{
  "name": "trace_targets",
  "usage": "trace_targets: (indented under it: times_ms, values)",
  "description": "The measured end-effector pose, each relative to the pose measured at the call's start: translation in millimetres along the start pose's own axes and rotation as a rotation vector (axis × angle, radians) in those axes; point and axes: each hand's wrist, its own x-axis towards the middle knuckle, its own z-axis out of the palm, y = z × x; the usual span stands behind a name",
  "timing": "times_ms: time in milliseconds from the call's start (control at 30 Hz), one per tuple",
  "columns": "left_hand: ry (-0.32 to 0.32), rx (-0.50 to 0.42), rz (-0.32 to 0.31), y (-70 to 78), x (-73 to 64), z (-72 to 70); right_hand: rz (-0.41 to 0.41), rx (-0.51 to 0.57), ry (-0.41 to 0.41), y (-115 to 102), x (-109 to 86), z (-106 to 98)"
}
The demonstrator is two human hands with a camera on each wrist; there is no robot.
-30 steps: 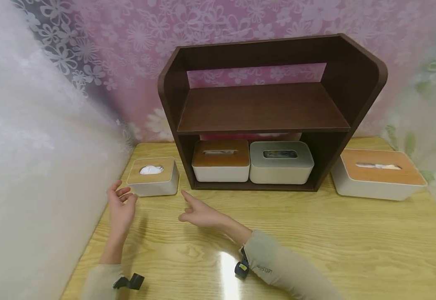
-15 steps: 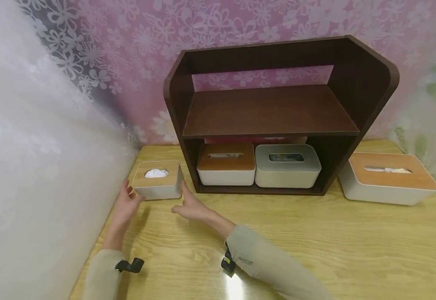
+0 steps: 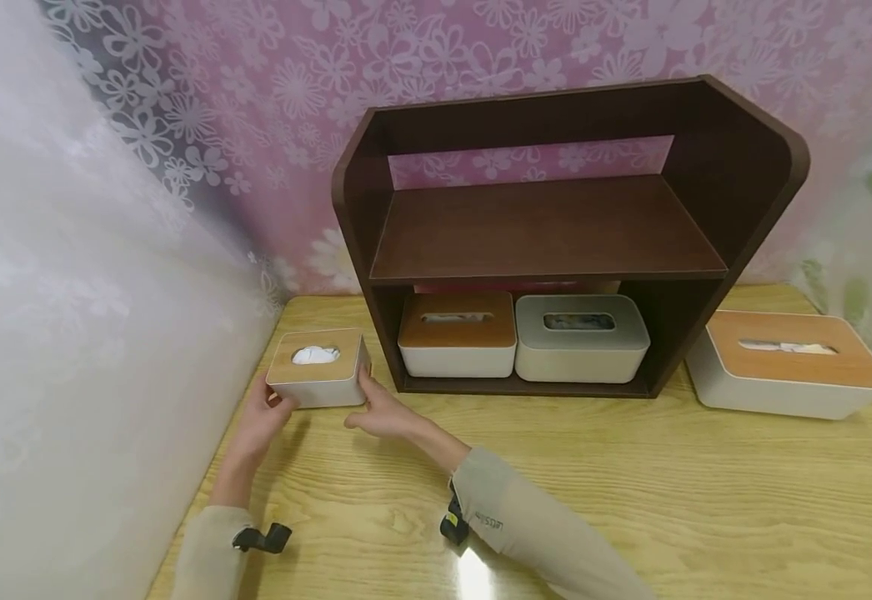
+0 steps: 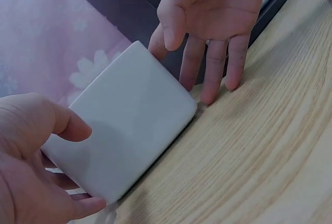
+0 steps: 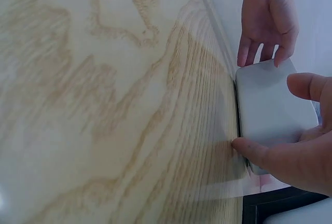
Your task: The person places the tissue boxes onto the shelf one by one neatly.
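A small white tissue box [image 3: 318, 367] with a light wood lid and a white tissue in its slot rests at the table's left end. My left hand [image 3: 262, 418] is at its left front corner. In the left wrist view the left thumb [image 4: 72, 125] lies over the white front face and the fingers bend around the side. My right hand [image 3: 387, 412] reaches the box's right side, its index finger along that wall. Seen from the left wrist, the other right fingers [image 4: 212, 71] stretch nearly straight down beside the end. The right thumb stands off in front.
A dark brown two-level shelf [image 3: 548, 225] stands right of the box. Its lower level holds a brown-lidded tissue box [image 3: 457, 358] and a grey-lidded one [image 3: 582, 362]. An orange-lidded tissue box [image 3: 789, 400] sits farther right. A pale curtain-like wall [image 3: 91, 375] borders the table's left edge.
Both hands have come forward from in front of the small tissue box to its two sides and closed in on it. The view shifted slightly; the box stays put.
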Motion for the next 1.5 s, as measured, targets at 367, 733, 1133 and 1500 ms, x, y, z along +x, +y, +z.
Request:
trace_targets:
  times_ms: [367, 733, 1133, 1500]
  values:
    - [0.037, -0.054, 0.071, 4.5, -26.8, 12.6, -0.013, -0.125, 0.016, -5, -26.3, -1]
    - [0.167, -0.031, 0.128, 25.1, -61.2, 26.3, -0.103, -0.110, 0.044, -20, -64.6, 4]
    - [0.194, -0.045, 0.262, 51.4, -85.0, 43.0, -0.152, -0.172, 0.173, -36, -109.6, 1]
    - [0.149, -0.016, 0.396, 85.2, -102.0, 61.1, -0.213, -0.186, 0.251, -48, -143.8, -11]
